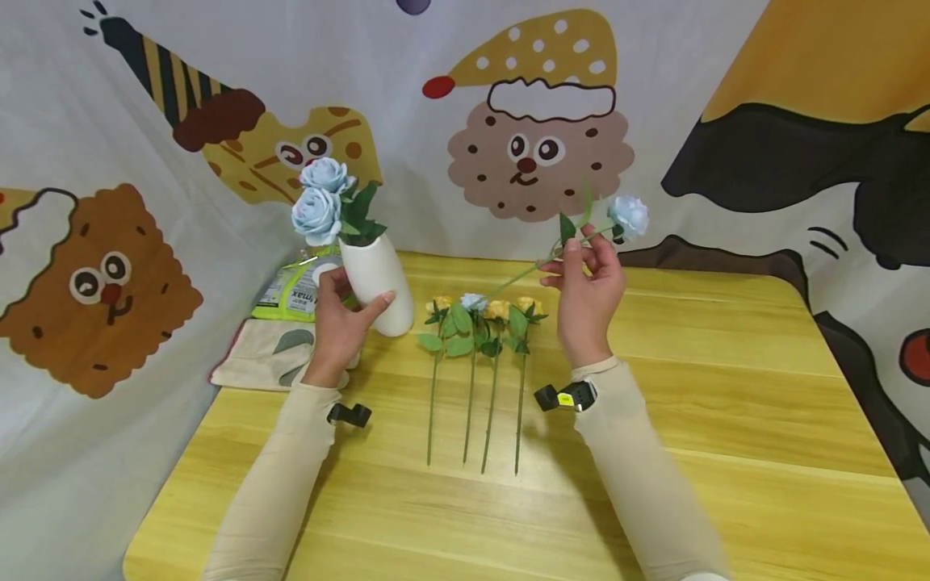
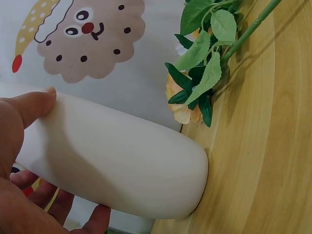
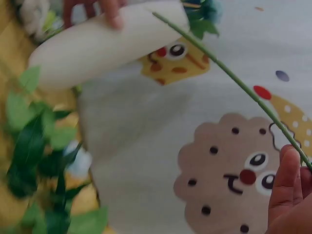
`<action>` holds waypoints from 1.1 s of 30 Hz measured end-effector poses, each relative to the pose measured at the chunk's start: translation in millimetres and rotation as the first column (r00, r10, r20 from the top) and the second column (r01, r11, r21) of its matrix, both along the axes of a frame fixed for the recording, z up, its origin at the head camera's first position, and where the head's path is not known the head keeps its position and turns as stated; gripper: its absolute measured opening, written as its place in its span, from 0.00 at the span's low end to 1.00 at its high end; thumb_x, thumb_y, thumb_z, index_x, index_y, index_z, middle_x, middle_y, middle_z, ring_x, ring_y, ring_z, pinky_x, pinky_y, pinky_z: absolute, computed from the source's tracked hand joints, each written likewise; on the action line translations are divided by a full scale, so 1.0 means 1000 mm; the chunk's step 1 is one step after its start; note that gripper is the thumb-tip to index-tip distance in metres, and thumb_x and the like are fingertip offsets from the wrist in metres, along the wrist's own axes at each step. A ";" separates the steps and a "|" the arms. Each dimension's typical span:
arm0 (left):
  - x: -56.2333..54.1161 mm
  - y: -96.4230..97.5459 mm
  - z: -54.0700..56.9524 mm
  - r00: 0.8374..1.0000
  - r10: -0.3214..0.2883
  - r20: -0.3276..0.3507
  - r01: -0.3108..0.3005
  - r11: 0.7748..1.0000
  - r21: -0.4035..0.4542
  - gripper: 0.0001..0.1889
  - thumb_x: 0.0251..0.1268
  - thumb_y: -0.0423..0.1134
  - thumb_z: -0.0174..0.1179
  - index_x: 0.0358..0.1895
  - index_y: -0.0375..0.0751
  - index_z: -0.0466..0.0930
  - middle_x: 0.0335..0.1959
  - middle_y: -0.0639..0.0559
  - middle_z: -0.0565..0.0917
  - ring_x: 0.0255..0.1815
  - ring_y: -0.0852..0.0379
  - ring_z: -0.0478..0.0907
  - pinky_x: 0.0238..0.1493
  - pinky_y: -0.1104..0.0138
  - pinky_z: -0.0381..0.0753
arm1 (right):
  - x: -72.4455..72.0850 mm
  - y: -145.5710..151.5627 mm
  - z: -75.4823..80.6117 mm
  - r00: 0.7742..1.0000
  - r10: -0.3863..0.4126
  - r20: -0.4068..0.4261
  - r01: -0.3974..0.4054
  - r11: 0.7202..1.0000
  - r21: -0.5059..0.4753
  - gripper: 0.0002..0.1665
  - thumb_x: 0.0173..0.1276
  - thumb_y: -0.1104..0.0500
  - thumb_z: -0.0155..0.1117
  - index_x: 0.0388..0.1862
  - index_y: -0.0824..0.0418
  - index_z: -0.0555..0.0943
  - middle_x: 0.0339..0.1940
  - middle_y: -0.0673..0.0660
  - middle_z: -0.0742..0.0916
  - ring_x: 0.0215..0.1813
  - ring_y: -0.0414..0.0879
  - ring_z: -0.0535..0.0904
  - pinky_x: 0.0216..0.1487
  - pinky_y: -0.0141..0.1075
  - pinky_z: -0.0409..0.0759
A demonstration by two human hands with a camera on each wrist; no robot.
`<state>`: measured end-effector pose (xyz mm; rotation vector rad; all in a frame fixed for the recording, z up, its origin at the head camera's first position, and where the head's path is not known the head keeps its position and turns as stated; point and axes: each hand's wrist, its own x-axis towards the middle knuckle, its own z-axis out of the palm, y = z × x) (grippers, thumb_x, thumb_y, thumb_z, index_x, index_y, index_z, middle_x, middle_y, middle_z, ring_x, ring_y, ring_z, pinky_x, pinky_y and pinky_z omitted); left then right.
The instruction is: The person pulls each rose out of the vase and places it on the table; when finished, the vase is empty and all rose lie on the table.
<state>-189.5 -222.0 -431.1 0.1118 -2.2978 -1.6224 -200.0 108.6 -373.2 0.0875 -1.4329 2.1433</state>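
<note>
A white vase (image 1: 379,282) stands slightly tilted on the table, with two light blue artificial roses (image 1: 317,215) and dark green leaves at its mouth. My left hand (image 1: 341,327) grips the vase around its side, thumb across the front. In the left wrist view the base of the vase (image 2: 161,170) meets the wood. My right hand (image 1: 590,294) pinches the stem of another light blue rose (image 1: 629,216), holding it above the table. Its bare stem (image 3: 234,80) slants toward the vase in the right wrist view. Between the hands lie several yellow and blue roses (image 1: 474,303) in a row.
Left of the vase, a green and white package (image 1: 286,289) and a pale glove (image 1: 254,355) lie on the wooden table (image 1: 450,524). A cloth with cartoon cookies (image 1: 541,153) hangs behind the table's far edge.
</note>
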 end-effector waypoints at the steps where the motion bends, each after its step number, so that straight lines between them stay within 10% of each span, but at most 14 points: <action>1: 0.000 0.000 0.000 1.000 0.000 0.001 0.000 1.000 -0.001 0.42 0.60 0.50 0.79 0.70 0.39 0.63 0.67 0.40 0.73 0.68 0.45 0.74 0.69 0.44 0.77 | 0.000 0.004 -0.003 1.000 0.002 0.008 -0.002 1.000 0.014 0.19 0.80 0.60 0.65 0.64 0.66 0.79 0.33 0.55 0.85 0.27 0.43 0.88 0.28 0.33 0.86; 17: 0.002 -0.001 0.001 1.000 -0.007 0.000 0.007 1.000 0.009 0.41 0.61 0.49 0.79 0.70 0.39 0.63 0.66 0.41 0.73 0.68 0.47 0.75 0.66 0.48 0.78 | 0.020 0.051 -0.041 0.967 0.126 0.222 -0.187 0.941 0.281 0.25 0.78 0.63 0.66 0.68 0.64 0.70 0.31 0.51 0.88 0.25 0.41 0.87 0.28 0.33 0.87; 25: 0.001 -0.001 0.001 1.000 -0.014 -0.006 0.015 1.000 0.010 0.41 0.62 0.50 0.78 0.70 0.39 0.63 0.67 0.40 0.73 0.68 0.46 0.74 0.68 0.46 0.77 | 0.036 0.071 -0.065 0.892 0.182 0.414 -0.362 0.837 0.411 0.32 0.80 0.60 0.64 0.76 0.69 0.66 0.35 0.48 0.88 0.26 0.41 0.88 0.31 0.36 0.89; 33: 0.000 -0.003 -0.001 1.000 -0.003 0.009 0.003 1.000 -0.001 0.42 0.61 0.51 0.79 0.70 0.39 0.64 0.66 0.40 0.73 0.67 0.46 0.74 0.66 0.46 0.79 | 0.044 0.086 -0.085 0.804 0.242 0.543 -0.514 0.742 0.431 0.33 0.80 0.58 0.65 0.75 0.69 0.64 0.44 0.67 0.86 0.29 0.47 0.89 0.34 0.41 0.90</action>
